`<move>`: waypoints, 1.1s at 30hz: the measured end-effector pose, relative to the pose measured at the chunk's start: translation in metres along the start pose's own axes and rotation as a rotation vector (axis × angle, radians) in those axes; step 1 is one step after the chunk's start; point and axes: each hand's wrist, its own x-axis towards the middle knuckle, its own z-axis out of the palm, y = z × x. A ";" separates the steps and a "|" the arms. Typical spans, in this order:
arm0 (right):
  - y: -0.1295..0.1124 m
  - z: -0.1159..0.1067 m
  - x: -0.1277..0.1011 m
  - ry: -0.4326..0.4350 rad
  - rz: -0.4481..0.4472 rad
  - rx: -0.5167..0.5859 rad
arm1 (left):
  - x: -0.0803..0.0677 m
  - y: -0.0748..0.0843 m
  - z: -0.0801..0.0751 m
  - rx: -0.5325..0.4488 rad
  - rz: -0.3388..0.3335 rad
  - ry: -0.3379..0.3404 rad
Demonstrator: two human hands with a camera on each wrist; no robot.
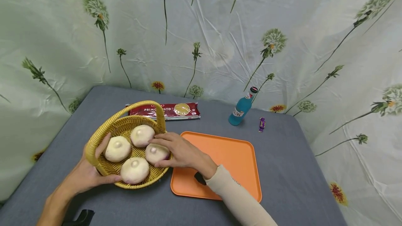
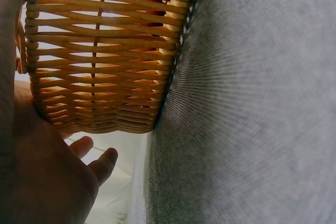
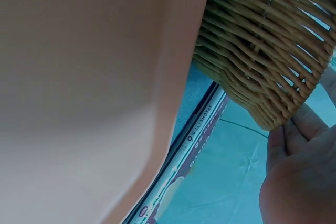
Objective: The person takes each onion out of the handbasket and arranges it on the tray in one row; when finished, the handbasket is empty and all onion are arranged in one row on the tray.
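Observation:
A yellow wicker basket [image 1: 154,177] with a tall arched handle stands on the grey cloth at the left. Inside lie several pale, round turnips [image 1: 135,170], each with a small knob on top and a faint purple tinge. My left hand [image 1: 86,172] holds the basket's left side, thumb along the front rim and fingers by the handle's base. From the right, my right hand [image 1: 180,151] reaches over the rim, its thumb and fingers around the rightmost turnip [image 1: 155,153]. The right wrist view shows the basket's woven side [image 3: 262,40], which hides the turnips there.
An orange tray [image 1: 232,163] lies right of the basket, under my right forearm. Behind the basket is a red spaghetti pack [image 1: 182,110]. A blue bottle [image 1: 242,110] stands at the back, with a purple-wrapped candy [image 1: 262,124] to its right. A flowered curtain hangs behind.

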 end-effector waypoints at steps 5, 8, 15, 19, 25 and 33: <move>-0.003 -0.003 0.002 -0.015 0.024 -0.009 | 0.000 0.000 -0.001 0.000 -0.008 -0.010; -0.006 -0.005 0.003 -0.029 0.038 -0.015 | 0.000 0.000 -0.002 -0.020 -0.011 -0.009; -0.010 -0.007 0.003 -0.050 0.076 -0.022 | 0.000 0.002 -0.001 -0.023 -0.003 -0.004; -0.009 -0.006 0.002 -0.059 0.091 -0.012 | 0.000 0.003 -0.001 -0.018 0.000 -0.016; -0.009 -0.006 0.003 -0.057 0.094 -0.026 | 0.000 0.002 -0.001 -0.020 0.001 -0.013; -0.010 -0.004 0.005 -0.034 0.105 -0.045 | 0.000 0.003 -0.001 -0.031 -0.023 -0.015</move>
